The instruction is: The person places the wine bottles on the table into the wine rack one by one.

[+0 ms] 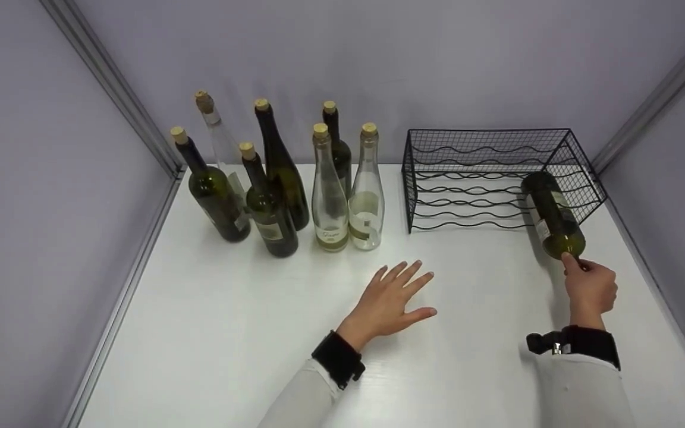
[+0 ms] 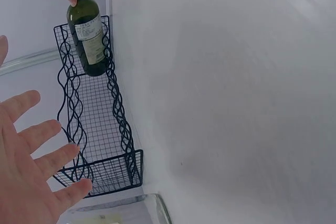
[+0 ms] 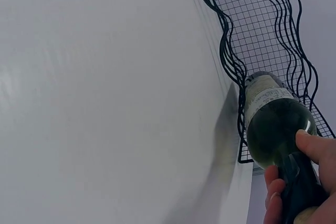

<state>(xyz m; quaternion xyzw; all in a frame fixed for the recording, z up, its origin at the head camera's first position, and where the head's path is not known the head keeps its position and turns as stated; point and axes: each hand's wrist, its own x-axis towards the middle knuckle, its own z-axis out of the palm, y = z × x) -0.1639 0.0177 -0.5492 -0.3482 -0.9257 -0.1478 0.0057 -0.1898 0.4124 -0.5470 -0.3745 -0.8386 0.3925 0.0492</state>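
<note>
My right hand (image 1: 592, 286) grips the neck of a dark green wine bottle (image 1: 552, 215). The bottle lies on its side, base first, in the right end of a black wire wine rack (image 1: 467, 224); its shoulder and neck jut out at the front. In the right wrist view, thumb and fingers wrap the bottle's neck (image 3: 296, 182), and labels show on its body. With fingers spread, my left hand (image 1: 387, 303) hovers over the white table in front of the rack, holding nothing. The left wrist view shows its fingers (image 2: 42, 135) apart from the rack.
Several corked bottles stand upright left of the rack, among them a clear bottle (image 1: 366, 208) nearest it and a dark green bottle (image 1: 214, 199) farther left. Grey-white panels enclose the white table (image 1: 229, 339) at the back and both sides.
</note>
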